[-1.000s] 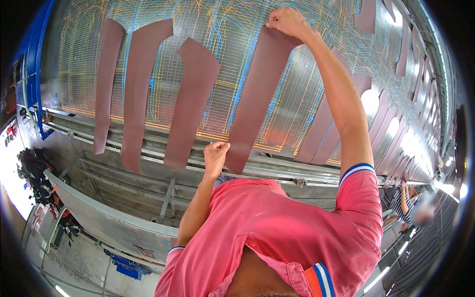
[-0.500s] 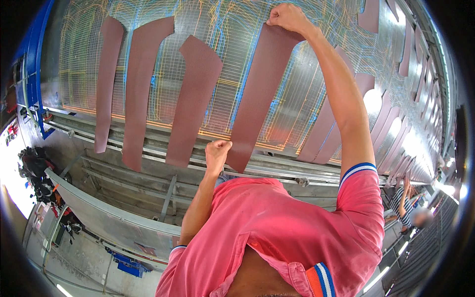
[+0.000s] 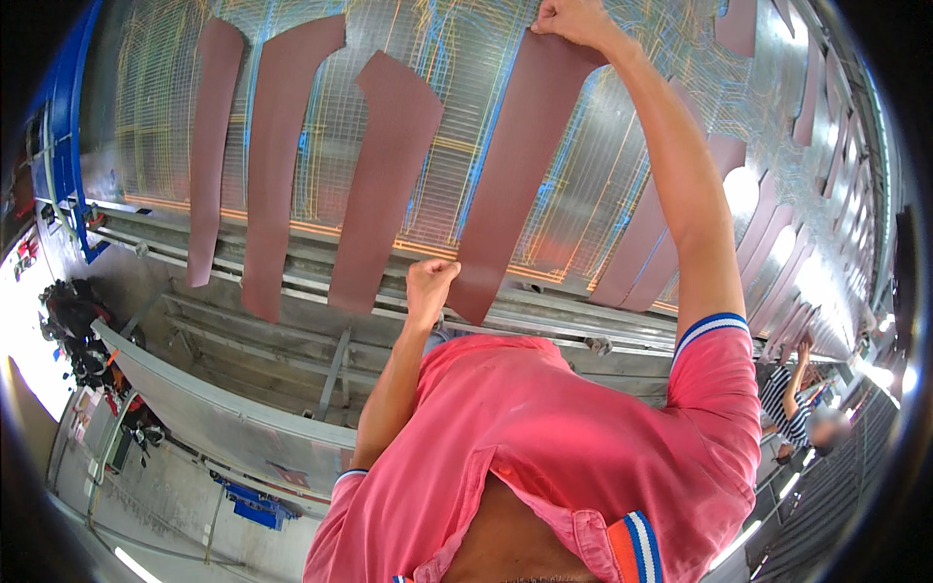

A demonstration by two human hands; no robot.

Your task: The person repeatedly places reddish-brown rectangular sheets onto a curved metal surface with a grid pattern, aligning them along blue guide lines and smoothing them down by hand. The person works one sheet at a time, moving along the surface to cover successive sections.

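Observation:
A long maroon cut panel [image 3: 525, 155], leather-like with one flared end, lies slanted on the metal table with its near end over the front edge. My right hand [image 3: 575, 21] reaches to its far end, fingers closed in a pinch on the upper left corner. Down by the near end, my left hand [image 3: 431, 290] is closed too, thumb and fingertips pinching the panel's left edge. Left of it lie three similar maroon pieces: a broad one [image 3: 391, 175], a curved-top one [image 3: 280, 165] and a narrow one [image 3: 216, 146], none touched by my hands.
The table [image 3: 155, 146] bears many coloured guide lines. More maroon pieces [image 3: 632, 253] stretch away to the right, partly behind my arm. A metal rail [image 3: 321, 262] runs along the front edge. Another person in a striped shirt [image 3: 785, 398] works far right.
The table and pieces sit slightly higher in the picture, as the view has shifted. Both hands keep their pinch on the same panel, which lies in about the same place.

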